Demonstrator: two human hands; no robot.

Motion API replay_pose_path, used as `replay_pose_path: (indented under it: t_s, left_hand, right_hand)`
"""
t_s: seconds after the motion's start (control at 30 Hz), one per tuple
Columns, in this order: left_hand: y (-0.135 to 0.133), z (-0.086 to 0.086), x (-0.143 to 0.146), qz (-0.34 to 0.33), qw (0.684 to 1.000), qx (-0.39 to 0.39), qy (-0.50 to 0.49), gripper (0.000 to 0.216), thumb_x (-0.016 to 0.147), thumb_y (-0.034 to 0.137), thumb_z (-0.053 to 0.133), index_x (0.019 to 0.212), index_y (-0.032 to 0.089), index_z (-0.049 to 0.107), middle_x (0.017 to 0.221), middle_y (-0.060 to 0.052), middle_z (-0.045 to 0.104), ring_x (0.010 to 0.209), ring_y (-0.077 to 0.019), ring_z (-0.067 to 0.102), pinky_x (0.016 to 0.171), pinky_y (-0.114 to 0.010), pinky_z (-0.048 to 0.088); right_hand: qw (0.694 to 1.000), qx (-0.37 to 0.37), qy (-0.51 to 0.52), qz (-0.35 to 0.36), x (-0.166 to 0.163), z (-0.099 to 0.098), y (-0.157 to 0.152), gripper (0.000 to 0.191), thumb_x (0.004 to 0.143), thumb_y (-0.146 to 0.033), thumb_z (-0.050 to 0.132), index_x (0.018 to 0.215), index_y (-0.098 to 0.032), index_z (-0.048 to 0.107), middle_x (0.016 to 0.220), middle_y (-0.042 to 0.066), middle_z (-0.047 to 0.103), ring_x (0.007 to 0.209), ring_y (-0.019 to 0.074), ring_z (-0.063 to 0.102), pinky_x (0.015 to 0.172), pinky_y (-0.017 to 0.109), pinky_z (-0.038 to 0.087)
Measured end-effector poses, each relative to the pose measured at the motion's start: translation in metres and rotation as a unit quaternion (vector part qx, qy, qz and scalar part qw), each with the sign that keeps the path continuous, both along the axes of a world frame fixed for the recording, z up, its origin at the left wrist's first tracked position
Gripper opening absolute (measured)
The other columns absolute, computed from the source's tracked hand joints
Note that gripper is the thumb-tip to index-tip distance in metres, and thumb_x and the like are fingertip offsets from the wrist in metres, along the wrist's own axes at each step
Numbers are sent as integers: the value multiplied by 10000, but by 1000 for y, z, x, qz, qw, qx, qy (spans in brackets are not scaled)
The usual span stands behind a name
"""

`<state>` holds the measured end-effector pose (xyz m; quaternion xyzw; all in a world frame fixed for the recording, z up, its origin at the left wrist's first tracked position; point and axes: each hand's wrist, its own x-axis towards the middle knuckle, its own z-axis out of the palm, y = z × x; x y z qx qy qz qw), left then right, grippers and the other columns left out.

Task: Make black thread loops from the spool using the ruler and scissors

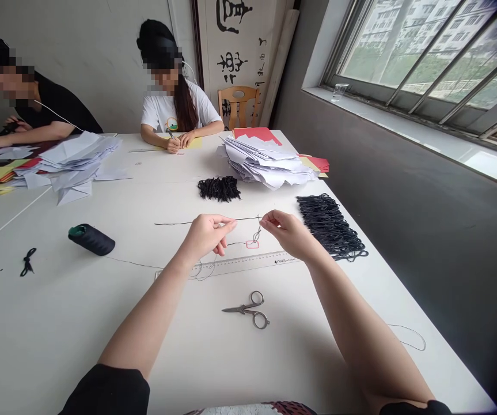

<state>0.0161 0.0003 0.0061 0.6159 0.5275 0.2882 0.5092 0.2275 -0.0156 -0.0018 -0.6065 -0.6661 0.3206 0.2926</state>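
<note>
My left hand (209, 233) is closed in a pinch above the ruler, on black thread (235, 244) as far as I can make out. Facing it, my right hand (285, 227) pinches the same thread, and a small twisted loop of it hangs by the fingertips. A thin dark line (170, 223) runs behind both hands; whether it is thread or a mark on the table I cannot tell. Below the hands lies a clear ruler (252, 262). Scissors (248, 310) rest nearer to me, blades slightly apart. Loose thread trails left to a black thread spool (91, 239) on its side.
Black cord loops (330, 226) lie in a row at right, with a smaller black bundle (219, 188) farther back. Paper stacks (265, 161) stand behind. One co-worker (179, 109) writes across the white table; another (53, 104) sits far left. A small black tied piece (27, 262) lies left.
</note>
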Motion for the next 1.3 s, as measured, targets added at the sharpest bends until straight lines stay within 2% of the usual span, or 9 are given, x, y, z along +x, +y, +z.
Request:
replay_pose_path:
  t_s: [0.17,0.3,0.43,0.53,0.7,0.83,1.03,1.2,1.3]
  left_hand:
    - [-15,5,14,-32,992,-20,-122,379,822,466,667,1025,160,758,495,30,551,353,-74,497,398,-206,433]
    - [-25,11,17,-9,992,-12,-129,357,815,449,672,997,157,767,491,22,567,339,-72,491,395,-208,430]
    - [-28,13,17,-8,992,-11,-127,318,795,434,691,927,156,772,493,17,578,348,-79,507,399,-212,440]
    - [-26,11,17,-19,990,-13,-137,292,786,424,706,905,166,771,503,22,582,351,-74,509,403,-208,443]
    - [-24,9,17,-34,990,-1,-140,280,774,407,732,922,172,769,505,31,580,351,-70,514,390,-198,435]
    - [-22,10,15,-37,991,1,-127,319,763,413,744,966,168,764,509,29,586,353,-75,514,388,-203,437]
    - [-22,13,12,-52,991,-2,-120,213,800,360,710,867,164,762,507,26,584,362,-73,528,401,-190,443]
    - [-23,13,11,-62,990,-2,-127,219,801,364,710,808,148,747,498,27,570,363,-70,527,390,-177,433]
    - [-23,14,11,-70,989,-1,-129,220,806,356,704,787,140,742,498,26,566,364,-69,529,387,-171,428]
  right_hand:
    - [990,22,127,61,-17,20,-20,333,911,-485,501,811,-168,523,713,-9,496,553,77,335,500,228,264]
    - [992,63,107,29,-25,26,-31,265,926,-417,497,829,-173,526,716,-2,526,544,80,353,503,234,295]
    - [988,139,67,-6,-30,23,-34,196,905,-354,520,819,-179,539,769,30,580,667,121,489,578,246,379]
    - [984,160,75,-16,-31,21,-34,166,886,-342,545,843,-183,528,784,31,590,710,130,532,613,254,411]
    - [985,100,139,4,-28,21,-32,240,883,-386,564,972,-163,586,790,30,615,650,111,522,581,249,416]
    - [976,42,210,31,-25,20,-29,328,864,-467,598,890,-143,641,828,57,646,655,108,513,561,244,393]
    - [965,45,259,26,-22,17,-26,355,817,-501,671,838,-146,668,766,42,629,643,98,467,552,235,376]
    - [964,21,258,56,-20,17,-27,364,812,-511,678,897,-157,675,857,64,655,686,116,513,572,246,406]
    - [959,23,274,64,-20,16,-27,351,801,-507,691,843,-160,658,856,73,664,693,128,541,579,257,422]
